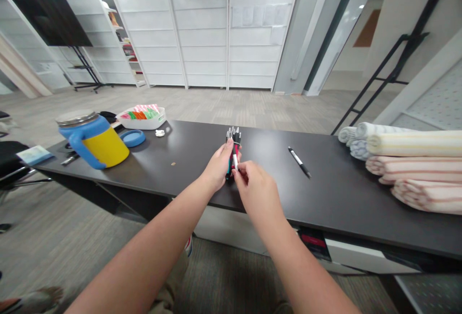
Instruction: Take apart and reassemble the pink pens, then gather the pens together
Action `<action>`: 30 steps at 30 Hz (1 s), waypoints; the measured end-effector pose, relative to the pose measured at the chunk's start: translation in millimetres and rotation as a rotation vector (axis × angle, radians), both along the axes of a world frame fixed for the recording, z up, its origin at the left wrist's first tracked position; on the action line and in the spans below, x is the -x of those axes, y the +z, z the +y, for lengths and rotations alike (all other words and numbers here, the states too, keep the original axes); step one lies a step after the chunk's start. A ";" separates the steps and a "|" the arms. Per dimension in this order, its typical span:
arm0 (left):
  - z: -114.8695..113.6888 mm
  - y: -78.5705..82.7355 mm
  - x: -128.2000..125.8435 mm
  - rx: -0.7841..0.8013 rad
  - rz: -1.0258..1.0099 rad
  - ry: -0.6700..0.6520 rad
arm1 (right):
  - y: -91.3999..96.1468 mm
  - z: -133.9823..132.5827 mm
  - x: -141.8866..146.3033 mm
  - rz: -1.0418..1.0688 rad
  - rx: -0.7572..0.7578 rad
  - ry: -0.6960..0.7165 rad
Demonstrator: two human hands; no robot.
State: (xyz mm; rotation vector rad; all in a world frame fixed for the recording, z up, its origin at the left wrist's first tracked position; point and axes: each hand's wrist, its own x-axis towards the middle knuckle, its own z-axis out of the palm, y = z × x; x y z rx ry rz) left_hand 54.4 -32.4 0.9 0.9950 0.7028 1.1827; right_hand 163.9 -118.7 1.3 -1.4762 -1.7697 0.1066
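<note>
My left hand (pixel 218 163) is closed round a bundle of pens (pixel 233 146), held upright above the dark table (pixel 335 193), silver tips pointing up. My right hand (pixel 257 188) meets it from the right, fingers pinched on the lower part of one pen in the bundle. A single black and white pen (pixel 299 162) lies loose on the table to the right of both hands.
A yellow and blue lidded mug (pixel 94 141) stands at the table's left end, a blue lid (pixel 133 137) and a white tray of coloured items (pixel 143 116) behind it. Rolled striped towels (pixel 415 164) are stacked at the right. White shelving lines the far wall.
</note>
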 end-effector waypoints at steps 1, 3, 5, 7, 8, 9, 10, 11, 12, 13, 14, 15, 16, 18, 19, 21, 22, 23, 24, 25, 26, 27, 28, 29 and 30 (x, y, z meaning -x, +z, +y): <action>0.4 1.5 1.2 0.019 -0.020 -0.004 | 0.2 -1.1 1.6 -0.035 -0.008 -0.010; 0.6 3.3 3.6 0.052 -0.066 -0.034 | 0.6 -3.1 4.3 -0.070 -0.012 -0.024; 0.3 3.8 5.3 0.063 -0.096 -0.070 | 0.6 -4.0 5.6 -0.066 -0.008 -0.025; -0.5 3.4 5.7 0.047 -0.105 -0.086 | 0.2 -3.6 5.2 -0.039 -0.008 -0.018; -0.9 3.2 5.5 0.032 -0.102 -0.092 | -0.2 -3.1 4.6 -0.023 -0.010 -0.014; -1.1 2.9 5.0 0.016 -0.101 -0.100 | -0.6 -2.4 3.8 -0.006 -0.011 -0.010; -1.3 2.8 4.5 0.003 -0.102 -0.106 | -1.1 -1.8 3.0 0.012 -0.012 -0.007; -1.3 2.7 3.8 -0.003 -0.104 -0.114 | -1.6 -1.2 2.4 0.028 -0.013 -0.006; -1.2 2.6 3.2 0.001 -0.107 -0.123 | -2.1 -0.8 2.1 0.043 -0.015 -0.005; -0.9 2.7 2.7 0.009 -0.107 -0.127 | -2.4 -0.6 2.1 0.055 -0.016 -0.003; -0.7 2.7 2.3 0.018 -0.104 -0.124 | -2.6 -0.6 2.3 0.062 -0.019 0.000; -0.4 2.7 2.0 0.024 -0.094 -0.115 | -2.6 -0.7 2.9 0.067 -0.020 0.003; -0.2 2.8 1.9 0.022 -0.079 -0.102 | -2.3 -0.9 3.5 0.069 -0.020 0.006; -0.1 3.0 2.2 0.000 -0.054 -0.069 | -1.4 -1.4 5.0 0.078 -0.016 0.010; 0.0 3.0 2.5 -0.013 -0.051 -0.056 | -0.8 -1.6 5.7 0.090 -0.015 0.011; 0.1 2.9 3.1 -0.027 -0.064 -0.057 | 0.0 -1.5 6.7 0.123 -0.016 0.012; 0.3 2.7 3.4 -0.028 -0.076 -0.064 | 0.2 -1.3 7.1 0.142 -0.018 0.014; 0.5 2.5 3.7 -0.026 -0.085 -0.073 | 0.1 -1.0 7.4 0.160 -0.019 0.016; 0.7 2.3 3.8 -0.024 -0.090 -0.083 | -0.3 -0.7 7.6 0.177 -0.018 0.016; 0.8 2.0 3.9 -0.022 -0.089 -0.091 | -0.8 -0.4 7.9 0.192 -0.016 0.017; 0.9 1.8 3.9 -0.024 -0.084 -0.096 | -1.4 -0.1 8.1 0.209 -0.016 0.017; 0.9 1.5 3.9 -0.031 -0.078 -0.097 | -2.2 0.2 8.3 0.225 -0.014 0.018; 0.7 1.2 3.7 -0.040 -0.070 -0.096 | -2.8 0.4 8.5 0.243 -0.014 0.016; 0.6 0.9 3.6 -0.049 -0.061 -0.093 | -3.4 0.6 8.7 0.263 -0.013 0.015; 0.5 0.5 3.4 -0.057 -0.050 -0.091 | -3.9 0.8 8.8 0.284 -0.011 0.013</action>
